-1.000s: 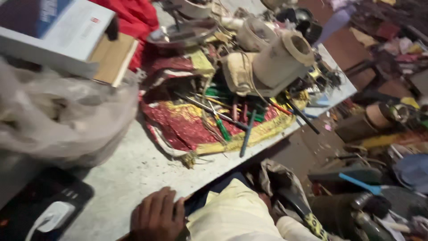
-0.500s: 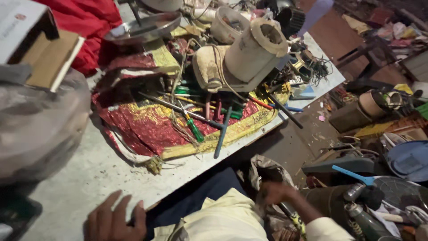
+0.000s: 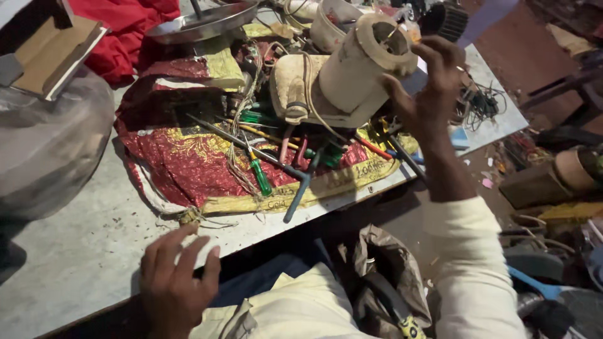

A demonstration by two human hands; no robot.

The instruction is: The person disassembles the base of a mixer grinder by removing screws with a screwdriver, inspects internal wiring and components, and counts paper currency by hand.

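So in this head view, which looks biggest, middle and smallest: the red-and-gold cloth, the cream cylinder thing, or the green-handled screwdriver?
1. Red-and-gold cloth, spread widest over the table.
2. Cream cylinder, bulky but covering far less.
3. Green-handled screwdriver, clearly smallest.
All three lie at a similar distance, so the order seems safe.

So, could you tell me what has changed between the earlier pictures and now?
The right hand rose from beside the lap to the cream cylindrical housing, fingers spread at its rim. The left hand stayed at the table edge. The tools and red cloth stayed put.

Cream long sleeve (cuff wrinkled) above the bare right hand; left hand bare, 2 visible.
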